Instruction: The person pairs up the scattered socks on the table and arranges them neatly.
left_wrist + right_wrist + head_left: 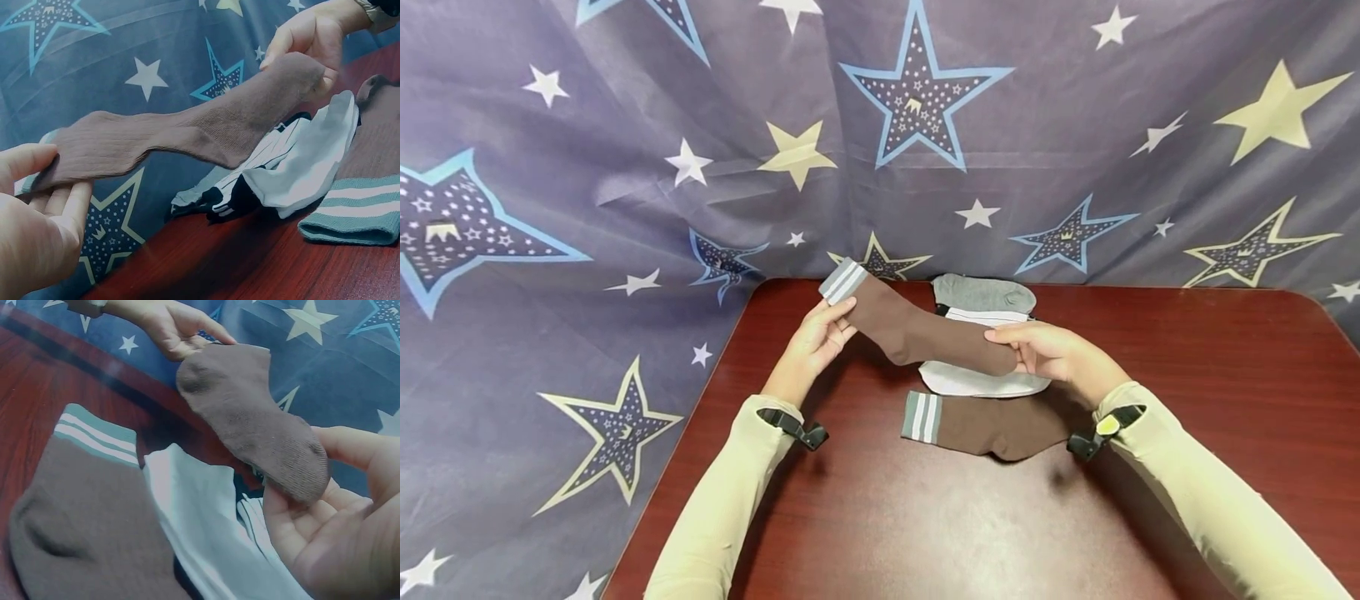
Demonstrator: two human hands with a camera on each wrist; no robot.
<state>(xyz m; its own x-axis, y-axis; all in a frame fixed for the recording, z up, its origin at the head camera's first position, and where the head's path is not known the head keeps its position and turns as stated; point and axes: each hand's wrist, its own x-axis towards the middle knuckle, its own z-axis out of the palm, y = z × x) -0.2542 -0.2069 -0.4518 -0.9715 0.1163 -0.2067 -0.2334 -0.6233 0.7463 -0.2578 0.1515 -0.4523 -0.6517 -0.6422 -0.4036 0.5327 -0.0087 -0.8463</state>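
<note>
A brown sock (pixel 917 329) with a grey-green, white-striped cuff is stretched between both hands above the table. My left hand (pixel 822 337) pinches it just below the cuff, thumb on top and fingers underneath. At the toe end, my right hand (pixel 1051 354) pinches it the same way. A matching brown sock (pixel 981 423) lies flat nearer to me, its toe partly hidden by the right wrist. Behind it lie a white sock (pixel 977 382), another white sock with dark lines (pixel 988 316) and a grey sock (pixel 985 293), overlapped in part by the held sock.
The dark red wooden table (pixel 850 517) meets a hanging star-patterned cloth (pixel 1060 108) at its back and left edges. Black straps with small cameras (pixel 793 427) sit on both wrists.
</note>
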